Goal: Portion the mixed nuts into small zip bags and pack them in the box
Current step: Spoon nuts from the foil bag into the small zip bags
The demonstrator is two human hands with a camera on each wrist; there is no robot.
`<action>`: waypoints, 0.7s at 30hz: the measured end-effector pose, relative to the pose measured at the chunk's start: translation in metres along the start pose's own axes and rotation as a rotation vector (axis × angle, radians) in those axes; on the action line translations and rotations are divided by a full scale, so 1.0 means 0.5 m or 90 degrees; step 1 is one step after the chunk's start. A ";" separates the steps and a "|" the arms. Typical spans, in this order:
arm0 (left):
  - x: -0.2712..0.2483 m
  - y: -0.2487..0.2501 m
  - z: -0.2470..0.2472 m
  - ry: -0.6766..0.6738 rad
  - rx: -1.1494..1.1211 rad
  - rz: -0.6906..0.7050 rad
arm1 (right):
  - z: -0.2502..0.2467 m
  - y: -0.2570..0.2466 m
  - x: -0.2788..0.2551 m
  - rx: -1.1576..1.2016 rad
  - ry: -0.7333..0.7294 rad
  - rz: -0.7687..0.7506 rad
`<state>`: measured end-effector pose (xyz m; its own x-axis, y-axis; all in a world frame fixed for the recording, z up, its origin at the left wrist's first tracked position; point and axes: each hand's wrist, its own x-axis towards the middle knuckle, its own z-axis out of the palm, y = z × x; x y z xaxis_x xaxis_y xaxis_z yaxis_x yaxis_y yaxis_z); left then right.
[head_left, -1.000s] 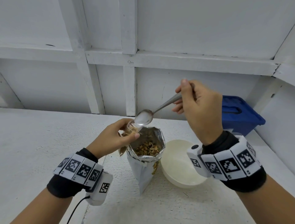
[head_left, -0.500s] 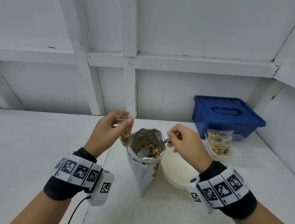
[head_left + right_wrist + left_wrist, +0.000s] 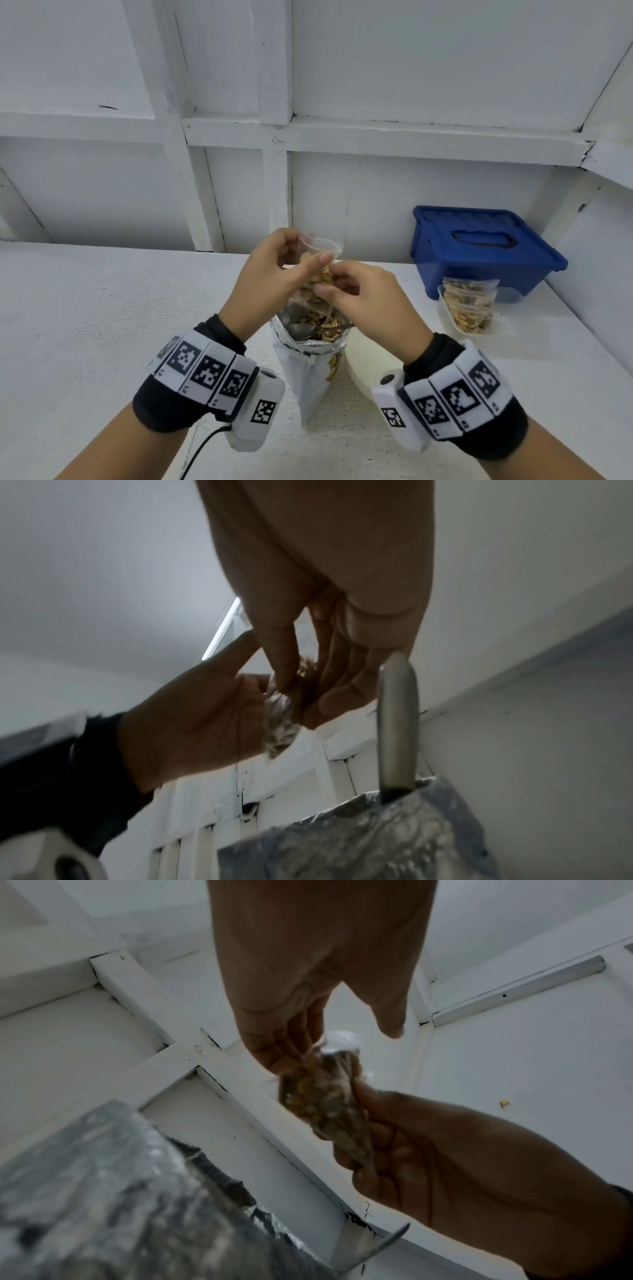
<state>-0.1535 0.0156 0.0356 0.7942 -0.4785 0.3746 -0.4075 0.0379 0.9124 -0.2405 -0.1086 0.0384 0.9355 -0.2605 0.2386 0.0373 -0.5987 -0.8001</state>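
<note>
While the spoon (image 3: pixel 303 330) is sitting in the foil pouch (image 3: pixel 310 356), both hands are pinching the zip bag (image 3: pixel 317 270): left hand (image 3: pixel 274 274) fingers at 9 o'clock, right hand (image 3: pixel 363 298) fingers at 3.

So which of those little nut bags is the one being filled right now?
Find the blue lidded box at the right of the white table. Left of it stands an open foil pouch. The small zip bag is directly above it, held in both hands, unlike the filled bags resting by the box.

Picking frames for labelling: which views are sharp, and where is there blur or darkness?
Head view: evenly lit, sharp on both hands and the zip bag. Left wrist view: dim, foil pouch blurred up close. Right wrist view: hands backlit and dark, spoon handle soft.
</note>
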 end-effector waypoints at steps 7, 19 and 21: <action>0.001 -0.005 -0.009 -0.015 -0.027 0.013 | -0.036 0.014 0.002 0.119 -0.027 0.022; 0.017 -0.036 -0.049 -0.036 0.181 0.031 | -0.146 0.033 0.015 0.174 0.113 0.008; 0.022 -0.072 -0.080 -0.023 0.265 0.013 | -0.194 0.051 0.010 0.159 0.180 0.010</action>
<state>-0.1120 0.0438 0.0134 0.7711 -0.5120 0.3785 -0.5756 -0.3063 0.7582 -0.2688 -0.1989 0.0727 0.8042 -0.4879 0.3394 0.1408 -0.3983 -0.9064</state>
